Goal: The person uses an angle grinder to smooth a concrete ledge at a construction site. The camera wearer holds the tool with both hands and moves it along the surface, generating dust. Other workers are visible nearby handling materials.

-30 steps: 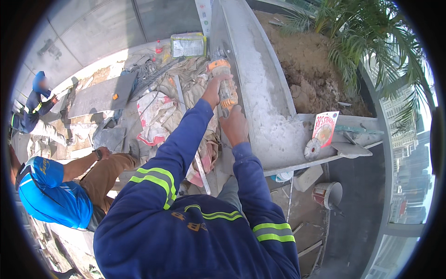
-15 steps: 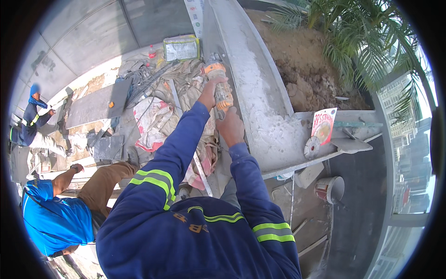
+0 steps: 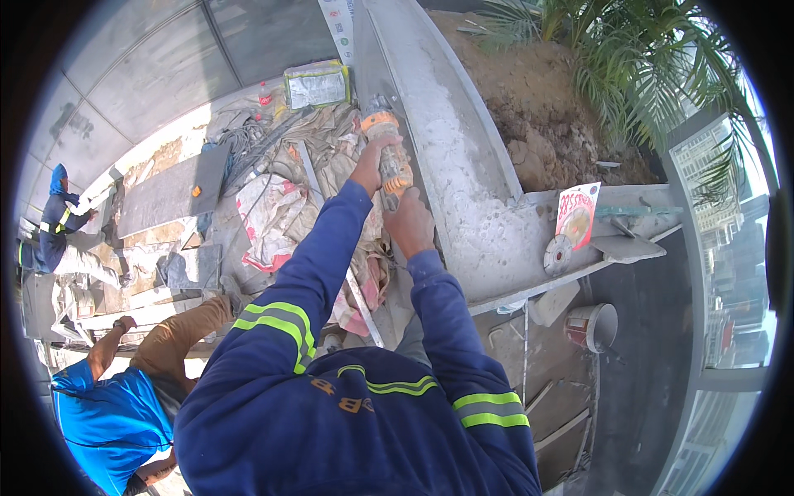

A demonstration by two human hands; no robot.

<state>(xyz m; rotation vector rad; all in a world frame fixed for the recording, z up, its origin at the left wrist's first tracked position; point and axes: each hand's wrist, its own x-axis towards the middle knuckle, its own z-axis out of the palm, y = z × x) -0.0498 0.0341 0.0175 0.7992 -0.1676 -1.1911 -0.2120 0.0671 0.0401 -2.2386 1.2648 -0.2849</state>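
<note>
Both of my hands are on a dusty orange-and-grey angle grinder (image 3: pixel 394 157), its head pointing away from me along the side of the concrete ledge (image 3: pixel 459 186). My left hand (image 3: pixel 369 168) wraps round the body behind the front orange band. Nearer to me, my right hand (image 3: pixel 410 223) grips the rear end. Dust coats the tool, and its disc cannot be made out clearly. Crumpled sacks (image 3: pixel 335 149) lie to the left of the grinder.
On the ledge's right arm are a cutting disc (image 3: pixel 557 254), a red-and-white card (image 3: pixel 578 211) and a flat grey slab (image 3: pixel 626 249). Below stands a bucket (image 3: pixel 591 327). A co-worker in blue (image 3: pixel 112 413) is close at left; another person (image 3: pixel 62 219) crouches farther off. A palm (image 3: pixel 637 91) overhangs the soil.
Both hands keep their hold on the grinder, which stays almost in place. The view shifts slightly. At left, the co-worker in the bright blue shirt has leaned lower.
</note>
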